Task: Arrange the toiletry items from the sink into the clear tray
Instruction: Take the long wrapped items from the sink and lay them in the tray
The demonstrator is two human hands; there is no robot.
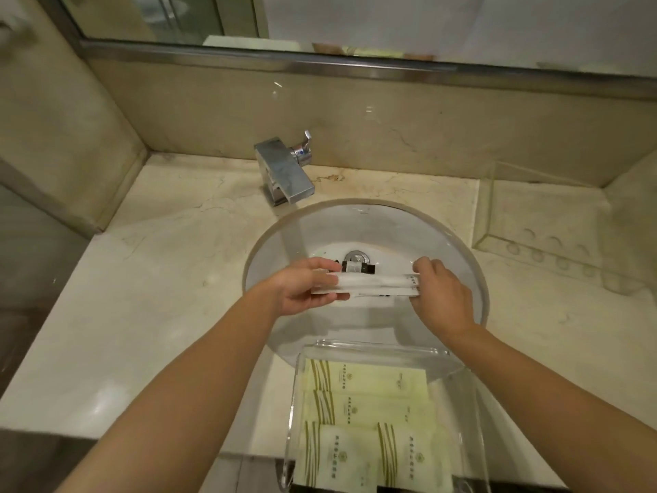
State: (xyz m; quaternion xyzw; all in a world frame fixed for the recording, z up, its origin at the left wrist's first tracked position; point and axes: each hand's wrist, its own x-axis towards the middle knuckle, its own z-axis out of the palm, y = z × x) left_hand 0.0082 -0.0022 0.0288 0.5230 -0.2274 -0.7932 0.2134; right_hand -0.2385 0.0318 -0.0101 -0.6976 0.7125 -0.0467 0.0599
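Both forearms are bare to the frame's edge — no sleeves show. The left hand [302, 291] and right hand [442, 297] are bare too — ungloved.

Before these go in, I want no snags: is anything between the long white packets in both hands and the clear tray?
Nothing visible. Left hand and right hand hold the white packets over the sink; the clear tray sits just nearer, open-topped.
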